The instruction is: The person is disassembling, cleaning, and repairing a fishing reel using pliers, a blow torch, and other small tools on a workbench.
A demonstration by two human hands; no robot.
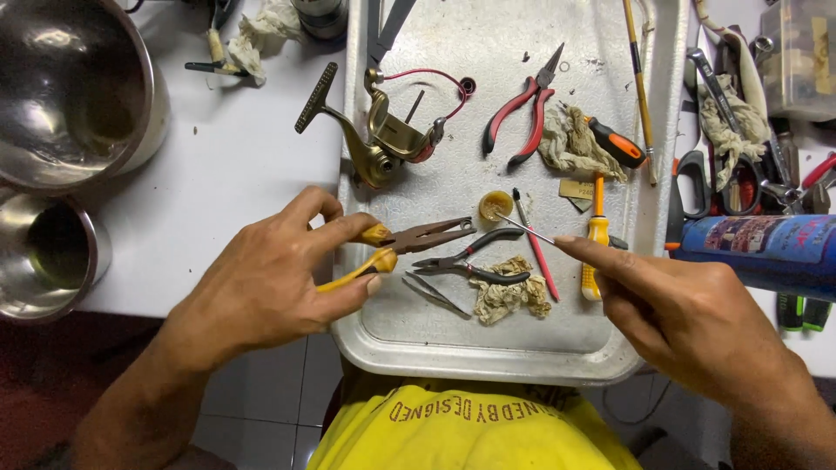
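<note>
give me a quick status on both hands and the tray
Left hand grips yellow-handled pliers. Right hand holds thin metal pick, tip at small yellow cap. Black pliers and crumpled rag lie between.

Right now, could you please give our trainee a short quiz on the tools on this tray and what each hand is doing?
1. True or false: the left hand holds the yellow-handled pliers.
2. Multiple choice: the thin metal pick in the right hand has its tip at: A) the small yellow grease pot; B) the red-handled needle-nose pliers; C) the fishing reel body.
3. Fill in: the black-handled pliers lie on the metal ____.

Key: 1 true; 2 A; 3 tray.
</note>
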